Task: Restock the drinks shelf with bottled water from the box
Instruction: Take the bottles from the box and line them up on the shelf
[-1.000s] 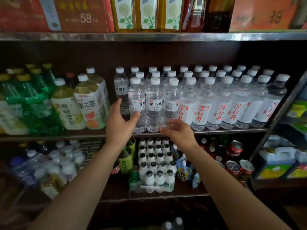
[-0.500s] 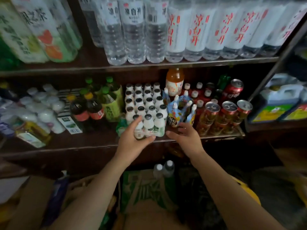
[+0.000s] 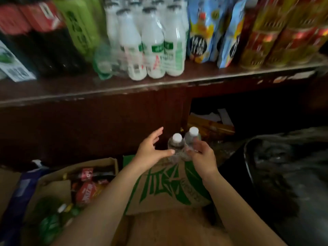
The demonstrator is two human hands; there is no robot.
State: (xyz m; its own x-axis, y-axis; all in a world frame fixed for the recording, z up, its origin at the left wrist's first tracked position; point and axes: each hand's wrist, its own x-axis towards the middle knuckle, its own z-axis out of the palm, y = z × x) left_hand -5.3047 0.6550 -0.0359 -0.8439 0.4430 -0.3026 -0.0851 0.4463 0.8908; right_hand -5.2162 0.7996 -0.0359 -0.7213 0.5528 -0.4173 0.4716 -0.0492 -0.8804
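clear plastic water bottles point(image 3: 184, 144), two white-capped, upright in the box point(image 3: 170, 183). left hand point(image 3: 150, 148) spread open beside the nearer; right hand point(image 3: 200, 153) curling round the farther, grip not clearly closed. next: close both grips, lift clear, carry up to shelf.

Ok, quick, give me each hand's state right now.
Left hand: open, fingers spread, thumb at the near water bottle.
Right hand: fingers curled at the far water bottle; grip cannot be told.

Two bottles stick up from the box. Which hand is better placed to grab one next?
Either, one each, I'd guess. The left hand is open with its thumb by the left bottle; the right hand, fingers loosely curled, is at the right bottle. Right looks slightly closer, though blur hides contact.
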